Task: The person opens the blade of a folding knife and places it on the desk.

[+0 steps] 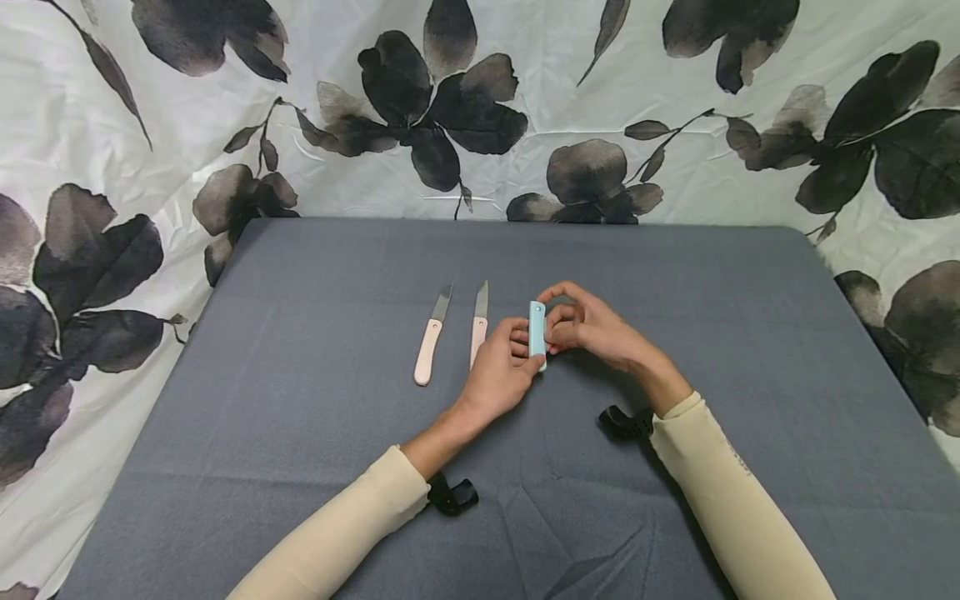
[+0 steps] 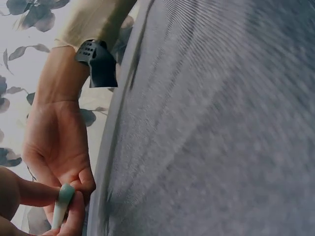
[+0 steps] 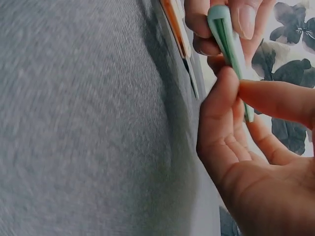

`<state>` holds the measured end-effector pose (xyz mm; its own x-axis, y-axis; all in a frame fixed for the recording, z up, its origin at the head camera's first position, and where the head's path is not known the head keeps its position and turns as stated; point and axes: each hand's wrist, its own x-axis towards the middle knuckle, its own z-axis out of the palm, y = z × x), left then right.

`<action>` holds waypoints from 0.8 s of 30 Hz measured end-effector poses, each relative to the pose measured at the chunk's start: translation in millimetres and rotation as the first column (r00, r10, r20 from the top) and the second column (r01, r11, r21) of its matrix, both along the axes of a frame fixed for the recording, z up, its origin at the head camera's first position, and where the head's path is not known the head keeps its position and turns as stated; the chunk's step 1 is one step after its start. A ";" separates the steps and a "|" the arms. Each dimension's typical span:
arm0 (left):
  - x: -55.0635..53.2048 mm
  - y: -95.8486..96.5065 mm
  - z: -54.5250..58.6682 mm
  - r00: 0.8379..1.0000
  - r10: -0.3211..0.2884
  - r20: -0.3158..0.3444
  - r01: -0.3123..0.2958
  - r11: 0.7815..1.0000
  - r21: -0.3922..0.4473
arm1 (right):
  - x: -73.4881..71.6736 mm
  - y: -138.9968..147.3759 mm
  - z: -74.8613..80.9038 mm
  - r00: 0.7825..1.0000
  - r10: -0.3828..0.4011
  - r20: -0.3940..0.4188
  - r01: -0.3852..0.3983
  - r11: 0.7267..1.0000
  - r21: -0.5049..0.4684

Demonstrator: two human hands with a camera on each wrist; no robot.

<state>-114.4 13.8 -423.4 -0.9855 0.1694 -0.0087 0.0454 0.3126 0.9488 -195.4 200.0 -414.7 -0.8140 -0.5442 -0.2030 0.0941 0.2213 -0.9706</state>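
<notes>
A light blue folding knife (image 1: 536, 329), folded, is held upright between both hands above the table. My left hand (image 1: 498, 371) grips its lower end, thumb on the near face and fingers behind. From the other side my right hand (image 1: 596, 329) pinches its edge with thumb and finger, while another finger reaches the top end. The right wrist view shows a long slot in the folding knife (image 3: 224, 34), with the right thumb and fingertip meeting along it. Beside the left hand lie two pink-handled knives, one fully visible knife (image 1: 427, 354) and one knife (image 1: 480, 325) partly covered by that hand.
Both pink-handled knives have their blades out, pointing to the far edge. A grey cloth covers the table (image 1: 300, 433), with creases near the front. Behind it hangs a white floral sheet (image 1: 480, 183). Black wrist mounts (image 1: 453, 497) are strapped near both sleeve cuffs.
</notes>
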 end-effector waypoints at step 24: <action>-1.3 -5.1 8.7 0.998 0.000 0.058 -0.005 0.997 0.081 | 3.0 3.0 1.9 0.996 -0.045 -0.079 0.038 0.995 -0.088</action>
